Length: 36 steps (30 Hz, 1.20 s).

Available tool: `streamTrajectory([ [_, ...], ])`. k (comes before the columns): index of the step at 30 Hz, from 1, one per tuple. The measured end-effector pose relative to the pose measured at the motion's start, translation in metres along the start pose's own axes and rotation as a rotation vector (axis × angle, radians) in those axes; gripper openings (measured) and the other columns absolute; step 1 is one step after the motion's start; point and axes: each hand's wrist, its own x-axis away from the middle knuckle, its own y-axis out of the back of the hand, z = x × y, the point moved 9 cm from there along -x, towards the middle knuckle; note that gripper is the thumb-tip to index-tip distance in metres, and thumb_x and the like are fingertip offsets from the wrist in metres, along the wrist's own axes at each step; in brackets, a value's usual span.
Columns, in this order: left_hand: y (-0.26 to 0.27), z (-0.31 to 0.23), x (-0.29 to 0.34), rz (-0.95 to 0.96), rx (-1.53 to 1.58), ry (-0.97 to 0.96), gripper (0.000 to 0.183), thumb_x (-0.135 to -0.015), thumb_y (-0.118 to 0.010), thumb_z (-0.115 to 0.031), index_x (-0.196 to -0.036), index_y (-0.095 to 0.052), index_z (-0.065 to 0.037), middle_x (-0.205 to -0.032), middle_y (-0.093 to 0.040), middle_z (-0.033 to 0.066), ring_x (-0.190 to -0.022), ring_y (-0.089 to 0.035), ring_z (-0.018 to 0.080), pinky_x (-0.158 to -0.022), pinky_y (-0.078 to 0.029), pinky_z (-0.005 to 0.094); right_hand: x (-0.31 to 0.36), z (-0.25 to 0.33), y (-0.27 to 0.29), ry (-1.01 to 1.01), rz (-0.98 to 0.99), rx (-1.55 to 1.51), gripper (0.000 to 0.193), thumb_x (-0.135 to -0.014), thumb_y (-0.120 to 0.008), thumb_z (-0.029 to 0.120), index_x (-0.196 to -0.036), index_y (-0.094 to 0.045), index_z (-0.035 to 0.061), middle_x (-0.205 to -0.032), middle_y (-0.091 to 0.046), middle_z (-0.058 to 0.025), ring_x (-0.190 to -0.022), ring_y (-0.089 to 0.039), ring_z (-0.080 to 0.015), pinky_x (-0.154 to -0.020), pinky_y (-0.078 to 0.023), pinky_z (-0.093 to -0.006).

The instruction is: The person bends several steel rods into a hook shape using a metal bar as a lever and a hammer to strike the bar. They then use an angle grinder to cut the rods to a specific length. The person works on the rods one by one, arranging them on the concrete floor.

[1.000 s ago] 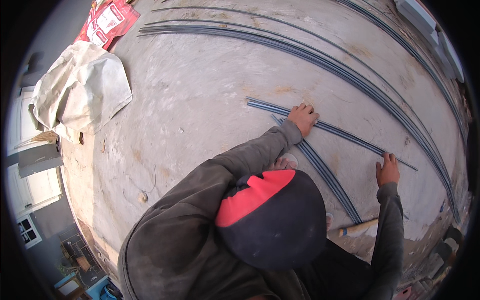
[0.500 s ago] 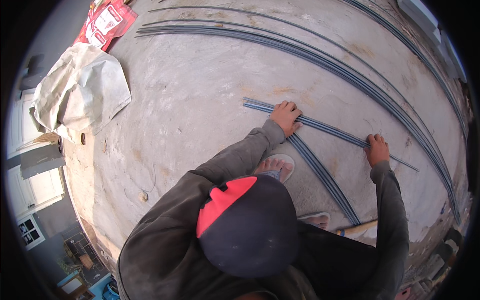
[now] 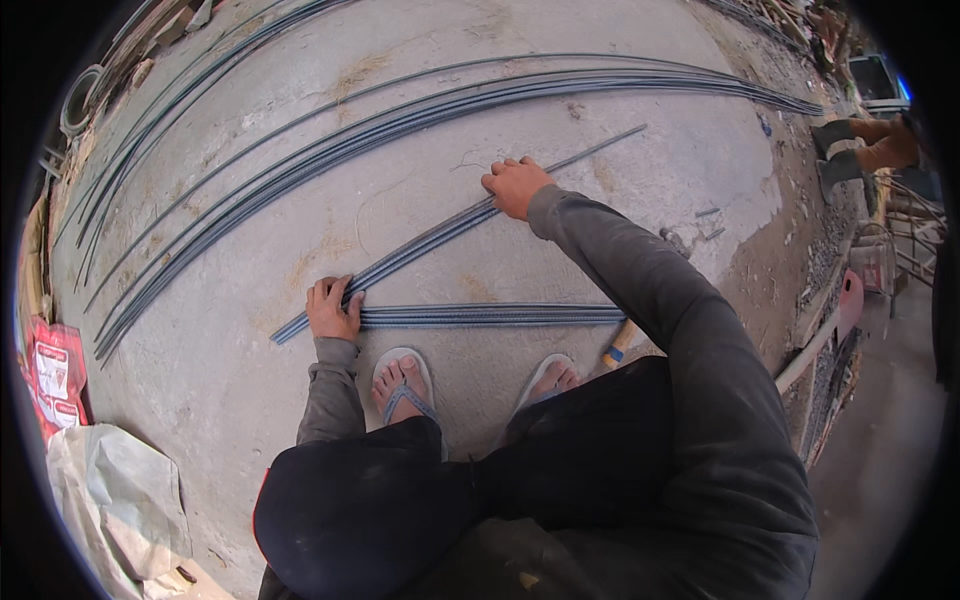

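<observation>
A small bundle of thin ribbed steel bars slants up to the right across the concrete floor. Near its left end my left hand is closed, fingers curled over the bars. My right hand grips the bundle farther up, its fingers bent over the top. One bar sticks out well past my right hand. A second bundle of cut steel bars lies in front of my feet, its left end beside my left hand and under the slanting bundle. The palms' contact with the bars is hidden.
Long steel bars curve across the floor beyond my hands, with more at the far left. A wooden handle lies near my right knee. A pale sheet and red bag lie left. Another person's legs show far right.
The view has turned to the right, so the bundle in my hands now slopes up rightward. Both hands still hold it, and the second bundle now appears nearly level across the picture.
</observation>
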Motion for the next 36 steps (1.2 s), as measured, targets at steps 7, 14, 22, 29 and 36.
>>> streamTrajectory([
  [7,0.009,-0.003,0.000,-0.020,-0.014,-0.016,0.036,-0.080,-0.082,-0.017,-0.114,-0.076,-0.008,-0.105,-0.064,0.0124,-0.099,-0.057,0.0335,-0.088,-0.049,0.0439,0.025,0.016,-0.010,0.056,-0.072,0.076,0.040,-0.092,-0.072,0.021,-0.129,-0.058,0.0106,-0.131,-0.057,-0.0111,-0.128,-0.052,-0.0290,-0.102,-0.046,-0.0453],
  [14,0.013,-0.004,-0.001,-0.063,-0.032,-0.059,0.031,-0.081,-0.082,-0.018,-0.111,-0.078,-0.009,-0.102,-0.066,0.0095,-0.095,-0.058,0.0311,-0.085,-0.049,0.0418,0.027,0.026,-0.019,0.042,-0.058,0.106,0.036,-0.092,-0.067,0.011,-0.128,-0.060,0.0094,-0.128,-0.059,-0.0116,-0.125,-0.055,-0.0284,-0.103,-0.046,-0.0449],
  [22,0.005,-0.010,-0.006,-0.051,-0.080,-0.049,0.040,-0.082,-0.082,-0.023,-0.119,-0.075,-0.011,-0.110,-0.065,0.0097,-0.102,-0.058,0.0317,-0.089,-0.048,0.0439,0.038,0.009,-0.008,0.038,-0.126,0.094,0.034,-0.094,-0.064,0.009,-0.127,-0.060,0.0090,-0.130,-0.058,-0.0107,-0.127,-0.055,-0.0283,-0.107,-0.045,-0.0461],
  [29,0.013,-0.011,-0.005,-0.035,-0.103,0.069,0.033,-0.083,-0.079,-0.021,-0.115,-0.076,-0.015,-0.112,-0.065,0.0050,-0.107,-0.058,0.0288,-0.094,-0.047,0.0423,0.041,0.018,-0.004,0.052,-0.133,-0.002,0.034,-0.090,-0.064,0.004,-0.122,-0.060,0.0111,-0.117,-0.060,-0.0101,-0.118,-0.058,-0.0301,-0.100,-0.047,-0.0450],
  [36,0.025,0.003,0.020,-0.082,-0.075,0.107,0.042,-0.087,-0.077,-0.028,-0.126,-0.070,-0.014,-0.124,-0.060,0.0117,-0.117,-0.054,0.0327,-0.101,-0.044,0.0460,0.027,0.036,-0.003,0.032,-0.049,0.104,0.034,-0.088,-0.072,0.014,-0.120,-0.060,0.0125,-0.116,-0.060,-0.0101,-0.117,-0.058,-0.0297,-0.100,-0.047,-0.0446],
])
